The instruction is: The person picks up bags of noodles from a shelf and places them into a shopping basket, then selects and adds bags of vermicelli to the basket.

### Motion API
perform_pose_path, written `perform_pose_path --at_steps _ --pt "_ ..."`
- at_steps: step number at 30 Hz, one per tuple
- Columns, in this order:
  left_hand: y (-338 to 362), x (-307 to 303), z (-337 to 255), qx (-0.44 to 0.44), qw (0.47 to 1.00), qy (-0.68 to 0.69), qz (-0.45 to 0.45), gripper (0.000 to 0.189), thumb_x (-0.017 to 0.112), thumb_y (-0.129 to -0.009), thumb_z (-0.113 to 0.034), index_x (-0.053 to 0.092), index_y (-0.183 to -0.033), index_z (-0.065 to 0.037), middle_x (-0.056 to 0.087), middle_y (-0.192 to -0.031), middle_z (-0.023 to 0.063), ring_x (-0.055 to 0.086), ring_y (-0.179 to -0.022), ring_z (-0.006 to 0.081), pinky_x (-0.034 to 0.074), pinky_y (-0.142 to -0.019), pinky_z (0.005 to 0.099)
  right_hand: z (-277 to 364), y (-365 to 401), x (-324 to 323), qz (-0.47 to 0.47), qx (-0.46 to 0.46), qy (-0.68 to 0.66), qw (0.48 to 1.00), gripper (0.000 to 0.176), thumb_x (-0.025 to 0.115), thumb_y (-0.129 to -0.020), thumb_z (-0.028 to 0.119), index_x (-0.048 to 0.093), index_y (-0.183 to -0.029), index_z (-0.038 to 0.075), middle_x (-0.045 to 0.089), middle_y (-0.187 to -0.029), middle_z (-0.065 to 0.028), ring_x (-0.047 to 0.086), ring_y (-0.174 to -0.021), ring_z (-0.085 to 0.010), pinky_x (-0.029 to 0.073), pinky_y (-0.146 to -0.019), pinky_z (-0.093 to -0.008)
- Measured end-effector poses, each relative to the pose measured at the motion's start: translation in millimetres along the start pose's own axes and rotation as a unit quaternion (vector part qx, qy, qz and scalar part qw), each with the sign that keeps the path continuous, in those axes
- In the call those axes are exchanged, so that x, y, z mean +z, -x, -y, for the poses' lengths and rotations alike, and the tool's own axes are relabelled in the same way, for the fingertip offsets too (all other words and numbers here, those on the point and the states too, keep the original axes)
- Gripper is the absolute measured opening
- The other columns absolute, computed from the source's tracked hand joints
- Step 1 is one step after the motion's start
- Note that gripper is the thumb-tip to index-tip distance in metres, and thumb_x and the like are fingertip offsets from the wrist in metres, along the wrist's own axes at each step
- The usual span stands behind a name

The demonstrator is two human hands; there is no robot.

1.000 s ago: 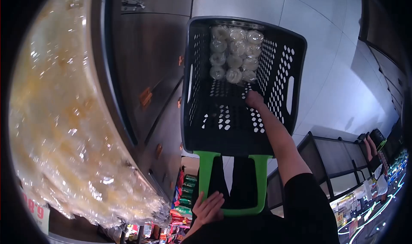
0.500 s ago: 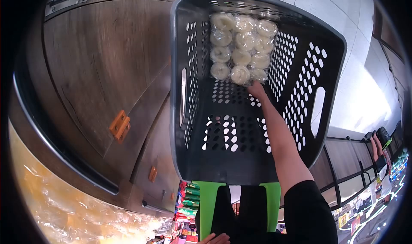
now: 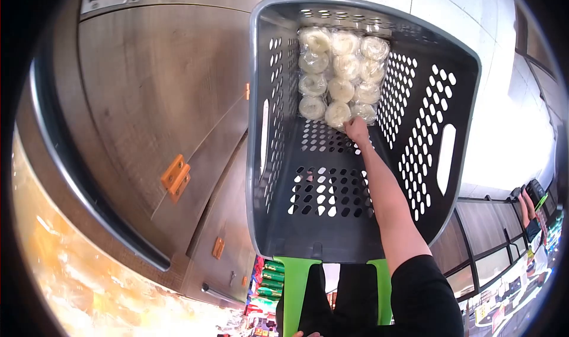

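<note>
Several clear plastic packs of pale, round noodle nests (image 3: 340, 90) lie side by side in columns at the far end of a dark grey basket (image 3: 320, 242) with oval holes. My right hand (image 3: 357, 131) reaches in, its fingers curled at the near edge of the packs, by the bottom of the middle and right columns. Those fingertips seem to pinch the plastic wrap. Only a bit of my left hand (image 3: 307, 334) shows at the bottom edge, in front of my dark clothing, so its fingers are mostly cut off.
Green legs or handles (image 3: 298, 286) extend from the basket's near side. Brown wooden cabinet doors (image 3: 160, 88) with orange fittings (image 3: 176, 177) stand along the left. Shiny wrapped goods (image 3: 101, 283) fill the lower left. White tiled floor (image 3: 489, 106) lies right; another person's legs (image 3: 527, 206) are farther off.
My right hand has shifted slightly left along the packs' near edge. The left hand has dropped mostly out of view. The whole scene sits a little lower and farther right.
</note>
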State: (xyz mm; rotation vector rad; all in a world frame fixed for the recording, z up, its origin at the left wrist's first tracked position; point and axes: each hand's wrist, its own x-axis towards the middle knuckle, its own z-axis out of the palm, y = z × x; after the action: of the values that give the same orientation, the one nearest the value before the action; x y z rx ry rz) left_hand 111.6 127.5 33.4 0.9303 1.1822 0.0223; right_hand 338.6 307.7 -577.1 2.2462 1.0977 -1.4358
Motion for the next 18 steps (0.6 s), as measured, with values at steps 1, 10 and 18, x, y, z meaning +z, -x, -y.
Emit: perform_pose_path --at_steps 1,10,18 --pt "2.7 2.2 -1.3 0.012 1.000 -0.012 -0.004 0.039 0.050 -0.095 -0.022 0.050 -0.126 0.002 0.053 -0.130 0.0161 0.051 -0.123 0.0266 0.036 -0.108 0.0449 -3.3 5.5 -7.7 0.015 -0.064 -0.022 0.998 0.032 0.066 -0.082 0.029 0.067 -0.087 -0.002 0.068 -0.088 -0.0194 0.066 -0.082 -0.0321 0.050 -0.076 -0.0398" --pt "-71.6 -24.8 -70.4 0.232 0.899 -0.165 -0.332 0.031 0.056 -0.059 0.003 0.068 -0.087 -0.002 0.070 -0.079 0.0081 0.069 -0.074 0.0202 0.058 -0.077 0.0348 25.7 122.6 -122.0 0.220 -0.060 -0.277 0.933 0.018 0.052 -0.091 0.014 0.061 -0.088 -0.002 0.063 -0.080 -0.0057 0.060 -0.072 -0.0130 0.050 -0.067 -0.0264" --pt "-60.7 -13.2 -62.0 0.253 0.881 -0.123 -0.380 0.031 0.061 -0.066 0.002 0.068 -0.095 -0.006 0.066 -0.080 0.0078 0.065 -0.070 0.0231 0.052 -0.060 0.0332 64.7 283.7 -210.8 0.281 -0.106 -0.393 0.869 0.017 0.053 -0.088 0.014 0.052 -0.074 0.005 0.052 -0.069 -0.0047 0.055 -0.067 -0.0154 0.048 -0.064 -0.0294"
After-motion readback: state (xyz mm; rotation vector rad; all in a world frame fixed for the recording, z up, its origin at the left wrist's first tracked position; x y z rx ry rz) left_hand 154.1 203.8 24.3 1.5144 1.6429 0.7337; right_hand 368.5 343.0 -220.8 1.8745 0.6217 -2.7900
